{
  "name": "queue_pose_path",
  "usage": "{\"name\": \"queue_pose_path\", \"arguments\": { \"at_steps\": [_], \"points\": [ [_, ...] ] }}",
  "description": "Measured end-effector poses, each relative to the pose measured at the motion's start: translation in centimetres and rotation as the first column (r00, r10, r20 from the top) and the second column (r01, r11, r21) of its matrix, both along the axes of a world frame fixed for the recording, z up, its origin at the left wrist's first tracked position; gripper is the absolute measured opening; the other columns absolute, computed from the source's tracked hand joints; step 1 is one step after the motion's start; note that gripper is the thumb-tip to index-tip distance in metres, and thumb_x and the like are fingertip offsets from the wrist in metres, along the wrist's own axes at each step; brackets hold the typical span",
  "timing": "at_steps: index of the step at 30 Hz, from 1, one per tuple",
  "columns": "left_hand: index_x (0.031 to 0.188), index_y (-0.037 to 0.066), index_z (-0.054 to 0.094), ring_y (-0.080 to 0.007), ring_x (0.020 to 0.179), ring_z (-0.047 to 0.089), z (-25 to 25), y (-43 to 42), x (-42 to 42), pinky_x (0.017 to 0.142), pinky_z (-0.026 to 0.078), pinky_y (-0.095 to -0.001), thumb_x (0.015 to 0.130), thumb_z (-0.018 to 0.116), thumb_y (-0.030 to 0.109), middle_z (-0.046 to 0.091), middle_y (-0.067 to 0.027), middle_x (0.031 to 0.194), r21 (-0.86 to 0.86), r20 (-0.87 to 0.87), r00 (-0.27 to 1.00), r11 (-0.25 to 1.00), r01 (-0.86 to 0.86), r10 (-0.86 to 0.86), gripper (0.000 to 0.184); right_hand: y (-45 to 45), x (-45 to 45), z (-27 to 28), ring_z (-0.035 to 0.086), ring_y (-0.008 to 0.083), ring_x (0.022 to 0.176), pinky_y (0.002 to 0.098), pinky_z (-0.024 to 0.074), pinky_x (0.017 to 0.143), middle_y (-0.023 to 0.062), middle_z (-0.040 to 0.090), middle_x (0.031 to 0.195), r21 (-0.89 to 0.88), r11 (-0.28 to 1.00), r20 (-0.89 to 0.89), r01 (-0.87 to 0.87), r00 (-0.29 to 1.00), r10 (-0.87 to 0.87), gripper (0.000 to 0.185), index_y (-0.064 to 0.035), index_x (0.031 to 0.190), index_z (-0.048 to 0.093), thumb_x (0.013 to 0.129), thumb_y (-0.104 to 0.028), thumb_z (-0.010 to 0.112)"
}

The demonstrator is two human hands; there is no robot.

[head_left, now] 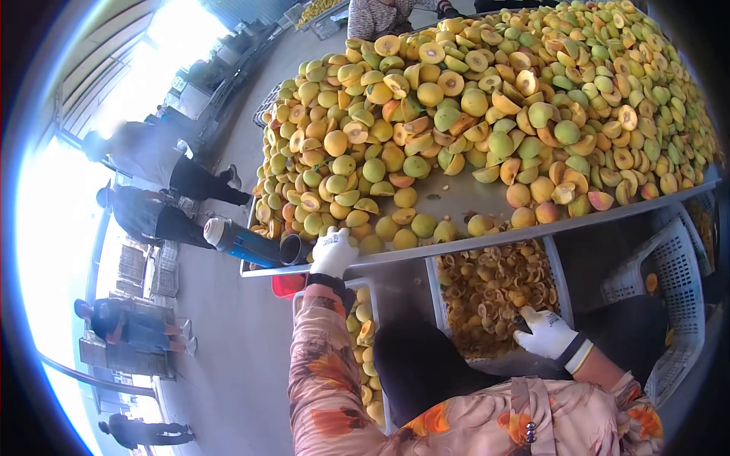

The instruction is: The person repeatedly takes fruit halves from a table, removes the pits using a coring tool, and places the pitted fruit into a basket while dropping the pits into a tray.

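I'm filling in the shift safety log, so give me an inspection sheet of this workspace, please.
Surface: rimmed table, heaped with fruit; a bare patch shows towards the near edge.
Job's things: whole and halved fruit on the table; middle crate below holds cut pieces; left crate holds more fruit.
Clutter: blue flask and dark cup at the table's left corner.
Grips: left grip, gloved, at the near rim, hold unclear; right grip, gloved, holds a dark object over the middle crate, identity unclear.
Cables: nothing seen.
Surroundings: people at the picture's left; white perforated crate at right.
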State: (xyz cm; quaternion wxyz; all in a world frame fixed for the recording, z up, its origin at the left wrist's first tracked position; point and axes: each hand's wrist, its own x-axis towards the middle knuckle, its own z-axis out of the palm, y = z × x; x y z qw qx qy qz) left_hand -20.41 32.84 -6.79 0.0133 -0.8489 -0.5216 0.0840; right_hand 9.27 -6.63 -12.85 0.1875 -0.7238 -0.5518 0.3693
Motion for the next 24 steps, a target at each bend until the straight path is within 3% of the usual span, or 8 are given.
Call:
{"name": "queue_pose_path", "arguments": {
  "at_steps": [4, 8, 9, 11, 12, 14, 19, 24],
  "points": [
    [0.115, 0.007, 0.068, -0.0405, 0.110, 0.066, 0.0, 0.3, 1.0, 0.092, 0.054, -0.0489, 0.084, 0.067, 0.030, 0.062, -0.0218, 0.125, 0.026, -0.076, 0.997, 1.000, -0.001, 0.003, 0.039, 0.0, -0.1, 0.8, 0.068, 0.0458, 0.091, 0.0539, 0.0525, 0.080, 0.0260, 0.070, 0.092, -0.019, 1.000, 0.008, -0.006, 1.000, 0.006, 0.037, -0.0014, 0.105, 0.057, 0.088, -0.034, 0.065],
    [0.116, 0.006, 0.066, -0.0387, 0.102, 0.066, 2.7, -2.6, 0.5, 0.088, 0.055, -0.0471, 0.077, 0.075, 0.034, 0.061, -0.0181, 0.111, 0.217, 0.270, 0.963, 0.975, -0.054, -0.007, 0.049, -0.7, 0.4, 1.1, 0.068, 0.0463, 0.091, 0.0523, 0.0526, 0.080, 0.0262, 0.070, 0.092, 0.057, 0.996, -0.050, 0.067, 0.997, -0.065, 0.036, -0.0004, 0.106, 0.058, 0.088, -0.031, 0.066],
    [0.119, 0.004, 0.065, -0.0342, 0.098, 0.067, 2.6, -3.3, -0.4, 0.085, 0.055, -0.0446, 0.080, 0.074, 0.029, 0.062, -0.0171, 0.116, 0.273, 0.479, 0.872, 0.961, -0.045, -0.095, 0.048, -0.7, 0.5, 1.4, 0.068, 0.0465, 0.091, 0.0519, 0.0526, 0.080, 0.0262, 0.070, 0.092, 0.073, 0.992, -0.082, 0.100, 0.992, -0.094, 0.036, 0.0000, 0.107, 0.059, 0.088, -0.029, 0.067],
    [0.130, 0.001, 0.059, -0.0270, 0.105, 0.066, 3.5, -5.4, -1.0, 0.087, 0.056, -0.0409, 0.083, 0.071, 0.021, 0.062, -0.0164, 0.125, -0.314, 0.891, 0.361, 0.948, 0.051, 0.276, 0.052, -0.6, 0.4, 1.9, 0.069, 0.0445, 0.091, 0.0489, 0.0526, 0.080, 0.0250, 0.070, 0.093, 0.199, 0.967, -0.177, 0.157, 0.977, -0.122, 0.039, 0.0011, 0.113, 0.058, 0.088, -0.027, 0.069],
    [0.134, 0.001, 0.056, -0.0255, 0.108, 0.065, 5.6, -8.6, -0.2, 0.089, 0.056, -0.0402, 0.085, 0.069, 0.020, 0.062, -0.0169, 0.128, -0.566, 0.824, 0.104, 0.797, 0.211, 0.558, 0.054, -0.4, 0.1, 2.5, 0.069, 0.0429, 0.090, 0.0474, 0.0527, 0.080, 0.0242, 0.070, 0.093, 0.273, 0.944, -0.220, 0.187, 0.967, -0.128, 0.040, 0.0010, 0.115, 0.058, 0.088, -0.026, 0.070],
    [0.139, 0.000, 0.050, -0.0277, 0.114, 0.064, 5.9, -13.5, 1.4, 0.092, 0.056, -0.0417, 0.087, 0.064, 0.019, 0.061, -0.0171, 0.127, -0.500, 0.701, -0.169, 0.647, 0.576, 0.693, 0.057, 0.0, -0.9, 5.9, 0.070, 0.0394, 0.086, 0.0445, 0.0524, 0.078, 0.0222, 0.070, 0.091, 0.313, 0.924, -0.370, 0.221, 0.924, -0.096, 0.039, 0.0006, 0.115, 0.057, 0.088, -0.022, 0.073],
    [0.148, 0.005, 0.045, -0.0336, 0.117, 0.064, 5.5, -23.8, 5.3, 0.089, 0.056, -0.0421, 0.093, 0.059, 0.033, 0.061, -0.0219, 0.134, -0.414, 0.516, -0.130, 0.379, 0.828, 0.847, 0.063, -0.3, -3.6, 11.2, 0.069, 0.0446, 0.081, 0.0491, 0.0529, 0.070, 0.0258, 0.068, 0.084, 0.461, 0.887, -0.225, 0.018, 0.970, 0.097, 0.036, -0.0002, 0.112, 0.053, 0.090, -0.023, 0.070],
    [0.148, -0.001, 0.046, -0.0226, 0.105, 0.065, 6.8, -30.7, 8.0, 0.086, 0.056, -0.0349, 0.098, 0.059, 0.046, 0.064, -0.0178, 0.127, -0.462, 0.634, -0.069, 0.448, 0.765, 0.770, 0.070, -2.3, -5.3, 11.6, 0.067, 0.0457, 0.074, 0.0495, 0.0500, 0.062, 0.0249, 0.065, 0.076, 0.578, 0.816, -0.158, 0.030, 0.984, 0.076, 0.035, 0.0021, 0.111, 0.051, 0.089, -0.016, 0.071]
  ]
}}
